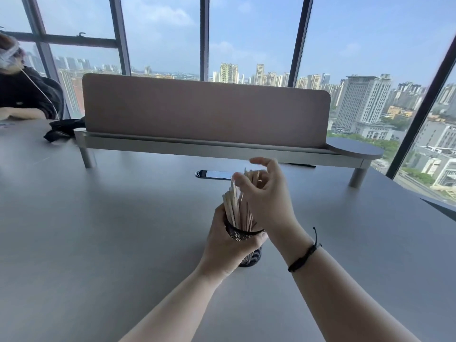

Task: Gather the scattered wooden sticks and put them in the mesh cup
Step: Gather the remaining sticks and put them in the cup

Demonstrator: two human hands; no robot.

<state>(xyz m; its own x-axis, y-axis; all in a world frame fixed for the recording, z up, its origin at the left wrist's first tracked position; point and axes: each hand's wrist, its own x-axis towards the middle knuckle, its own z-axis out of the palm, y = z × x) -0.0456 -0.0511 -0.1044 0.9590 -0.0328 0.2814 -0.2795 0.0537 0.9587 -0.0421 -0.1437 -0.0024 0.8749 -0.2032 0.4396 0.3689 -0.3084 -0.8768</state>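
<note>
A black mesh cup (pixel 249 256) stands on the grey table (pixel 98 230) in the middle of the view. My left hand (pixel 228 243) grips it round its side, fingers wrapped just under the rim. A bundle of pale wooden sticks (pixel 234 206) stands upright in the cup and fans out above the rim. My right hand (pixel 265 196) hovers at the upper ends of the sticks with fingers loosely curled. Whether it pinches any stick is hidden behind the hand. No loose sticks show on the table.
A brown desk divider (pixel 204 112) on a metal riser crosses the table behind the cup. A dark oval cable port (pixel 213 174) lies just beyond the sticks. Another person (pixel 22 95) sits at the far left beside a black bag (pixel 63 128). Windows stand behind.
</note>
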